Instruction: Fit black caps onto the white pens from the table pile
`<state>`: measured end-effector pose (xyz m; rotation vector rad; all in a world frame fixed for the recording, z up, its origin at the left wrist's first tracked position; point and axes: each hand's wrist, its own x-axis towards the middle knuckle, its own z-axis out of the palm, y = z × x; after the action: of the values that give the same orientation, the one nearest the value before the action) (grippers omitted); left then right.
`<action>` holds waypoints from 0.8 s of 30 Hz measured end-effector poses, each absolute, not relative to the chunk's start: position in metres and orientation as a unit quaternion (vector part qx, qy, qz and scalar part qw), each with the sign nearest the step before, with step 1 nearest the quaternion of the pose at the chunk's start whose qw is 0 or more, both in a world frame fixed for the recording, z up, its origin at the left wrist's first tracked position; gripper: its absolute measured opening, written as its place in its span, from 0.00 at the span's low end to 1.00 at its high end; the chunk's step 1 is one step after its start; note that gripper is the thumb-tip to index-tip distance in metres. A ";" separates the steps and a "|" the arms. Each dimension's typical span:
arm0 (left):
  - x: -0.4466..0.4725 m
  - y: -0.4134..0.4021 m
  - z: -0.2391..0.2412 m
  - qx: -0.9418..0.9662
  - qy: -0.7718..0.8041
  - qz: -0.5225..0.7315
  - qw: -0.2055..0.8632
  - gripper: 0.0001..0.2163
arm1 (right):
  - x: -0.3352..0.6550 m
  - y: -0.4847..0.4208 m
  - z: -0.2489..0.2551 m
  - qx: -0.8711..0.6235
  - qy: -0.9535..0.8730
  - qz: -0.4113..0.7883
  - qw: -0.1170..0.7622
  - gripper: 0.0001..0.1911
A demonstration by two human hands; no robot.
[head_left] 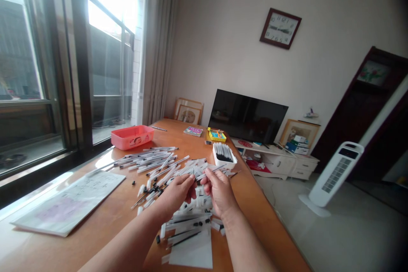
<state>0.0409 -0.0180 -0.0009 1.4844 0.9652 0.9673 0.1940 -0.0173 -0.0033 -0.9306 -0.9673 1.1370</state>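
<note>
Both my hands are raised over a heap of white pens and pen parts [165,168] on a wooden table [105,221]. My left hand [178,191] is closed in a pinch on one end of a white pen. My right hand [218,189] is closed on the other end of the same pen [212,171], whose tip points to the right. More assembled pens [188,225] lie beneath my wrists. A white tray [225,155] holding black-tipped pens stands just beyond my right hand.
A pink plastic box [132,137] stands at the table's far left. A printed sheet [68,202] lies at the left by the window. Small boxes [216,135] sit at the far end. A television [247,115], a cabinet and a white tower fan [333,174] stand to the right.
</note>
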 end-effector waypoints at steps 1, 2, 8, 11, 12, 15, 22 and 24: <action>0.041 -0.017 -0.002 0.614 0.413 0.403 0.539 0.22 | 0.194 -0.017 -0.003 -0.410 -0.422 0.497 0.638 0.19; 0.041 -0.016 -0.003 0.605 0.417 0.404 0.545 0.23 | 0.194 -0.016 -0.003 -0.412 -0.420 0.496 0.639 0.19; 0.040 -0.018 -0.001 0.602 0.359 0.435 0.565 0.20 | 0.197 -0.015 -0.004 -0.414 -0.412 0.494 0.645 0.18; 0.040 -0.019 0.000 0.605 0.369 0.415 0.571 0.20 | 0.198 -0.015 -0.003 -0.418 -0.411 0.492 0.643 0.18; 0.039 -0.019 0.000 0.602 0.379 0.408 0.572 0.20 | 0.198 -0.015 -0.003 -0.418 -0.409 0.492 0.645 0.18; 0.039 -0.016 -0.003 0.592 0.404 0.399 0.572 0.20 | 0.200 -0.015 -0.001 -0.410 -0.405 0.490 0.654 0.18; 0.033 -0.005 -0.009 0.596 0.460 0.394 0.528 0.18 | 0.215 -0.011 0.002 -0.439 -0.373 0.432 0.694 0.18; 0.030 -0.002 -0.009 0.598 0.482 0.391 0.507 0.17 | 0.221 -0.009 0.002 -0.455 -0.365 0.407 0.704 0.18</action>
<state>0.0297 -0.0024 -0.0088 1.4406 1.1619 0.9432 0.2212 -0.0089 0.0017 -1.0111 -0.8108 0.9044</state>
